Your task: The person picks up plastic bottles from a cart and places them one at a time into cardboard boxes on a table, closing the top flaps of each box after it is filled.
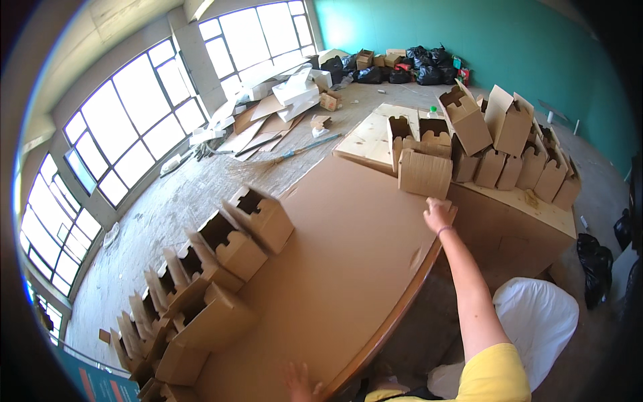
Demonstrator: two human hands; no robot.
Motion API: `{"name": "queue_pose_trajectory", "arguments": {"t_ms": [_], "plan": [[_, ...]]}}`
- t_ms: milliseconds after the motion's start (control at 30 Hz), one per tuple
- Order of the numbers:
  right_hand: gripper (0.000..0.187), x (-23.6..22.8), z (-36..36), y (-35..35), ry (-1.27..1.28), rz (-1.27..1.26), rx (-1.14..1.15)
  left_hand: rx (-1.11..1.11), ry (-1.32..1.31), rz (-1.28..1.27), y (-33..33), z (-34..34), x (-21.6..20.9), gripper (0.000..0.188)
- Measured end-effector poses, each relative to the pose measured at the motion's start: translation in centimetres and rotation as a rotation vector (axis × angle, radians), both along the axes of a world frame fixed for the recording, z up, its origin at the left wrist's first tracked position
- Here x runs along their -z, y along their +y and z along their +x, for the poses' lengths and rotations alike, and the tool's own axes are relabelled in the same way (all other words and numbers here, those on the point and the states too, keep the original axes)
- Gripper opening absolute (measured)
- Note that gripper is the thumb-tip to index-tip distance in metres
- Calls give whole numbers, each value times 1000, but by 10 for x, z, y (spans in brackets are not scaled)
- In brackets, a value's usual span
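My right arm stretches out to the far right corner of the cardboard-covered table (348, 234). There my right hand (439, 216) is closed at the lower edge of an open-topped brown cardboard box (424, 173), which sits tilted against other boxes; the fingertips are partly hidden. Low in the picture, my left hand (303, 383) lies over the near part of the table with fingers apart and nothing in them. Left of it stand rows of open cardboard boxes (241, 254), one with a wide side panel (218, 321) facing me.
A wooden-topped stand (469, 191) at the right carries several more boxes (512, 124). A white sack (536, 328) is beside my right arm. On the floor beyond are a broom (288, 155), flattened cardboard (258, 124) and black bags (435, 67).
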State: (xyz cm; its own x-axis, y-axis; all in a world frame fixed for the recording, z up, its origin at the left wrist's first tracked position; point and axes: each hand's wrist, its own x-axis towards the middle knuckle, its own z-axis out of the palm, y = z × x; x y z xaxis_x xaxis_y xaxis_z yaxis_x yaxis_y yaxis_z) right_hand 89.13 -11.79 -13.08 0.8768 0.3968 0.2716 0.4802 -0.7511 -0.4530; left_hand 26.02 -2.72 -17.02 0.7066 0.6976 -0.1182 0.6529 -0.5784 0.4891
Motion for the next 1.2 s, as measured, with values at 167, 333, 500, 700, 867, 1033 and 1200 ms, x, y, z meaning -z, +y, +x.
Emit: {"name": "queue_pose_trajectory", "arguments": {"t_ms": [167, 333, 500, 700, 867, 1033, 1200], "plan": [[72, -47, 109, -2, -303, -73, 115, 14, 188, 24, -17, 25, 20, 70], [72, -57, 143, 6, -325, -307, 42, 72, 183, 51, -11, 28, 15, 70], [15, -45, 154, 4, -267, -506, -40, 60, 256, 75, -14, 27, 22, 69], [12, -50, 122, 10, -472, -601, -222, 68, 227, 176, -15, 23, 37, 70], [9, -57, 26, 42, -510, -438, -605, -19, 235, 156, -19, 30, 4, 60], [7, -70, -152, 68, -625, -559, -956, 7, -20, 25, -28, -11, 5, 51], [2, -96, -338, 76, -673, -348, -1302, -154, -151, -45, -62, -92, -26, 41]]}}
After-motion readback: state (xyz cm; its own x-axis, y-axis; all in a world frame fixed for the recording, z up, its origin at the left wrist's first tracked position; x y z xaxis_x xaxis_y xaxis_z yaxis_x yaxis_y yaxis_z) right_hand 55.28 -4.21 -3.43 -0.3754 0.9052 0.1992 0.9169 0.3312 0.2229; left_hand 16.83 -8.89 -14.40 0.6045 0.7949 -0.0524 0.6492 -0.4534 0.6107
